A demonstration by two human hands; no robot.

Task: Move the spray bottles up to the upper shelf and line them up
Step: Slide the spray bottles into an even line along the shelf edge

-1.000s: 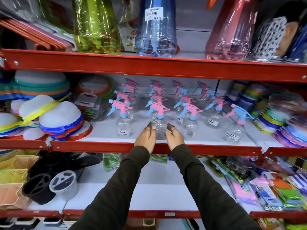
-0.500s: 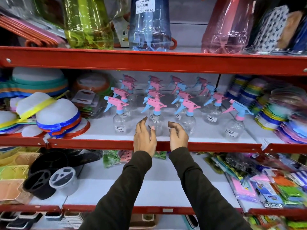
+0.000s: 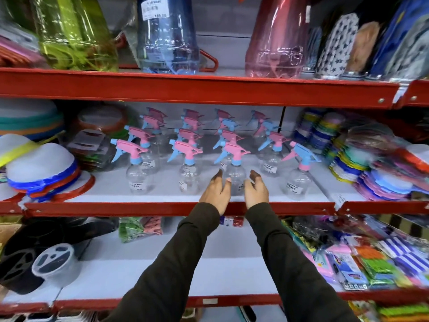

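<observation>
Reaching for a clear plastic spray bottle with pink head and blue trigger [image 3: 234, 168], front row of the red-edged middle shelf [image 3: 162, 208].

Left hand [image 3: 217, 192] and right hand [image 3: 256, 191] open, flanking it, gripping nothing.

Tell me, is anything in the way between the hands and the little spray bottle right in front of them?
Nothing visible. The left hand and right hand are open on either side of the front spray bottle, at the edge of the red shelf, with only bare shelf between them and it.
</observation>
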